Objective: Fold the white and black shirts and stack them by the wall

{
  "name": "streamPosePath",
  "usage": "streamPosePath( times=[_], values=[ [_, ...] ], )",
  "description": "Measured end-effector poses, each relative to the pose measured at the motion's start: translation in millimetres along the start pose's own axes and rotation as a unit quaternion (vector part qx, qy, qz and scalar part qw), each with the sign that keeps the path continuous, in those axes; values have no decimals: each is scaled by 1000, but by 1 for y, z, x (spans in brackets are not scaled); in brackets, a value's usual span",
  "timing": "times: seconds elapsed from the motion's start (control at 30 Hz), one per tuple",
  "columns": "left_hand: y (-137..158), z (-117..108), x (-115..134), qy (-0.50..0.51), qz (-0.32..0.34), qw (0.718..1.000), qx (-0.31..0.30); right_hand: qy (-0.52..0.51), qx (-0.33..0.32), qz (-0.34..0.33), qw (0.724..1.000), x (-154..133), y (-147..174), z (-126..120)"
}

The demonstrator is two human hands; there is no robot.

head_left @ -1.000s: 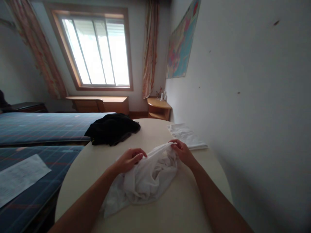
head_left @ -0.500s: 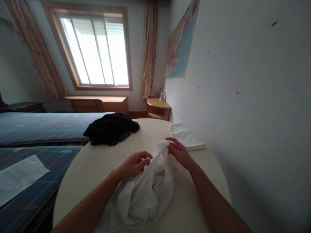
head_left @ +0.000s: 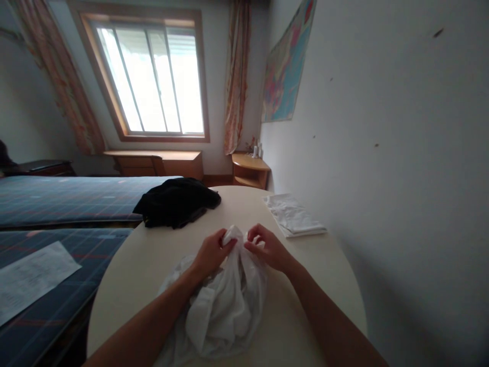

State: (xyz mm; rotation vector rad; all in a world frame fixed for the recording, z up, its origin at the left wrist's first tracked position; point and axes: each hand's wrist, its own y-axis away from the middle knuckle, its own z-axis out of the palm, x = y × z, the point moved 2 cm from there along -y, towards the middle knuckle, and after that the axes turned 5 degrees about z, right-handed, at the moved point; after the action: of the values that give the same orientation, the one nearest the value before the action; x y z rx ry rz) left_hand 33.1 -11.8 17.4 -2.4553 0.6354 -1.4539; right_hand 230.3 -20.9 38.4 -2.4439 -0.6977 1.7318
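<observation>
A thin, see-through white plastic bag lies in front of me on the round table, with crumpled white cloth showing through it. Its top is gathered upward into a bunch. My left hand is closed on that bunch, thumb and fingers pinching it from the left. At the right side of the same bunch, my right hand has its fingers curled and pinched against the plastic. Folds and fingers hide the exact grip of the right hand.
The cream round table carries a black garment at its far left and a folded white cloth at its far right. Plaid mattresses adjoin on the left, one bearing a paper sheet. A wall borders the right.
My left hand has moved up and closed on the bag's top. My right hand has come down and left. The raised loop of plastic is now gathered into a bunch between both hands.
</observation>
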Motion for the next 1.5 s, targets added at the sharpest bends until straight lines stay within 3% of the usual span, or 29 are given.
streamPosePath(
  times=[0.07,0.2,0.33,0.43,0.5,0.6,0.67,0.73,0.8,0.9,1.0,1.17,1.27,1.4,1.5],
  values=[
    [-6,-14,-8,-11,-35,997,73,93,-17,-18,995,-4,2,-1],
    [-14,-46,-23,-84,-56,973,207,190,-118,-62,973,-15,9,14],
    [-17,-67,-40,-121,-67,953,271,287,-156,-86,941,-20,12,39],
    [-19,-71,-50,-110,-69,956,263,394,-172,-62,901,-13,8,45],
    [-19,-70,-52,-106,-68,961,247,429,-147,-41,890,-6,4,34],
    [-18,-66,-43,-91,-57,970,216,430,-19,-5,903,7,-1,-3],
    [-16,-61,-32,-74,-34,982,170,409,105,4,906,16,-2,-30],
    [-14,-55,-19,-60,5,993,106,391,203,-27,897,24,-1,-50],
    [-12,-49,-8,-62,38,994,76,375,240,-74,892,29,0,-57],
    [-10,-49,-1,-76,64,988,120,336,231,-133,903,31,0,-51],
    [-12,-52,-7,-68,43,982,168,302,222,-182,909,25,-1,-40],
    [-18,-55,-27,-33,-35,977,206,302,251,-259,883,9,5,-32],
    [-18,-50,-32,26,-59,980,190,302,258,-297,868,-1,9,-29],
    [-16,-44,-25,24,-15,987,157,305,207,-269,890,-2,8,-22],
    [-14,-44,-21,22,-7,983,180,304,195,-221,906,6,5,-21]
  ],
)
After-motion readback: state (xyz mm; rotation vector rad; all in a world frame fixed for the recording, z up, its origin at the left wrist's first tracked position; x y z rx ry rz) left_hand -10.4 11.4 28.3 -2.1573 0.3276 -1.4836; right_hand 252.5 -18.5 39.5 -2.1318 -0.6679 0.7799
